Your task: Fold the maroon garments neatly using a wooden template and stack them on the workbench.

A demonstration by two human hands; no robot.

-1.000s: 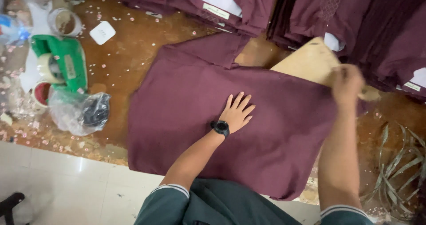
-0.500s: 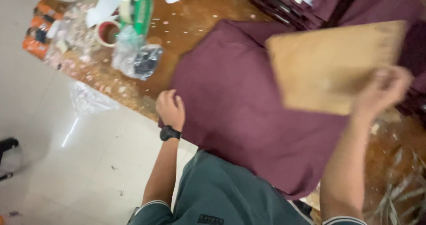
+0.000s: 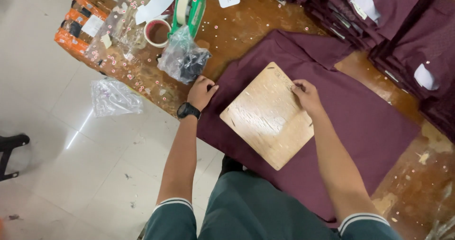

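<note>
Here, seen from the head camera:
Garment: maroon shirt (image 3: 360, 126) spread flat on a worn brown table (image 3: 246, 22), one sleeve folded toward the far edge.
Board: pale wooden board (image 3: 268, 114) lying flat on the shirt, set at a slant, roughly centred on the cloth.
Left hand: left hand (image 3: 201, 92), black watch on the wrist, fingers curled over the shirt's near left edge, pinching the cloth.
Right hand: right hand (image 3: 307, 95) resting on the board's far right corner, fingers bent and pressing down, nothing held inside.
Beside left hand: crumpled clear plastic bag (image 3: 182, 60) with dark contents, just past the fingers; green tape dispenser (image 3: 189, 5) and a small cup (image 3: 157, 32) farther off.
Far side: stacks of folded maroon shirts (image 3: 379, 12) along the table's edge.
</note>
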